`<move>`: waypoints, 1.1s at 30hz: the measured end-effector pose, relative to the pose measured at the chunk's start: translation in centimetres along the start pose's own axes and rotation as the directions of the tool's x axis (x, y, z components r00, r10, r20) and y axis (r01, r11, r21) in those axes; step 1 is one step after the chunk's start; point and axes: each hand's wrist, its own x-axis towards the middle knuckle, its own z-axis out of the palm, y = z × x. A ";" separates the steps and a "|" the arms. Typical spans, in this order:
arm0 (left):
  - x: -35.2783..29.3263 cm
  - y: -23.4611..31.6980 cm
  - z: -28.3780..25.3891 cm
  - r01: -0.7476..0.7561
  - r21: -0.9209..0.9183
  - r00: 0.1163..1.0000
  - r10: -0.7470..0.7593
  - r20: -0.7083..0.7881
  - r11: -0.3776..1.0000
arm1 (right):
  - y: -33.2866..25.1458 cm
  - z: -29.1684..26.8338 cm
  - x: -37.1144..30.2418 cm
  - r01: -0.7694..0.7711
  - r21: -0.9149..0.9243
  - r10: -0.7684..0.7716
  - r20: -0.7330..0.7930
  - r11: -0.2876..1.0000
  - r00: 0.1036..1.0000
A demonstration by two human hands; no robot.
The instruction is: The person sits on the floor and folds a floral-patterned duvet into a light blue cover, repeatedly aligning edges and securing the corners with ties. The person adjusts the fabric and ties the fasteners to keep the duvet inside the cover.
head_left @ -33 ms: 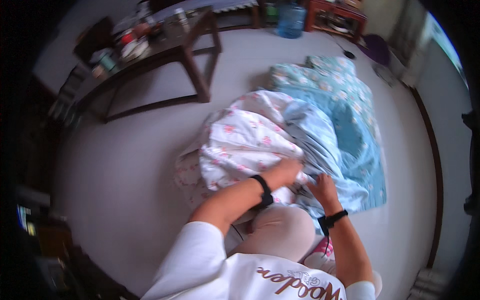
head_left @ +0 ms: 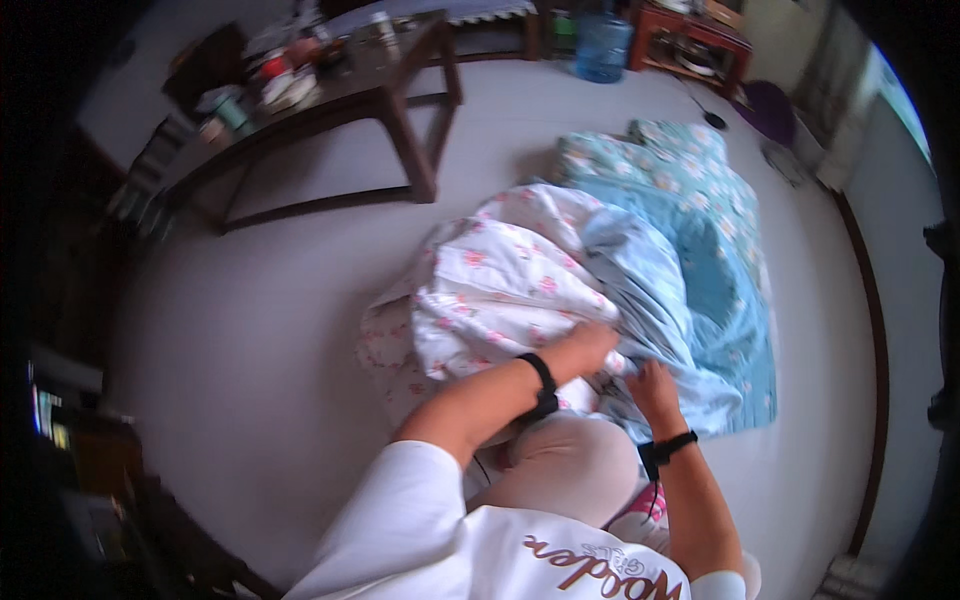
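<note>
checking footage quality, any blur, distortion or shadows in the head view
Head view: the dark skirting bows along the right, corners black; items on the table look blurred; a soft shadow lies on the floor left of the floral cloth.

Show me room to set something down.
Widest: floor left of the white floral cloth, short of the dark table. A narrower strip separates the teal bedding from the right wall. Crowded around left hand and right hand: bunched blue cloth.
</note>
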 end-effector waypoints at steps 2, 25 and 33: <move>0.8 -0.2 1.2 0.028 -0.002 1.000 -0.028 -0.001 1.000 | 0.8 1.3 -0.1 0.055 -0.044 -0.054 0.015 0.998 0.998; -4.9 4.1 -13.5 -0.415 -0.235 0.870 0.307 -0.387 0.879 | 0.5 -11.2 -3.3 -0.031 -0.172 -0.034 -0.365 0.985 0.930; -12.0 4.4 -25.5 -0.342 -0.109 0.845 0.255 -0.471 0.933 | 1.6 -20.8 -1.6 -0.013 -0.033 -0.008 -0.573 0.999 0.820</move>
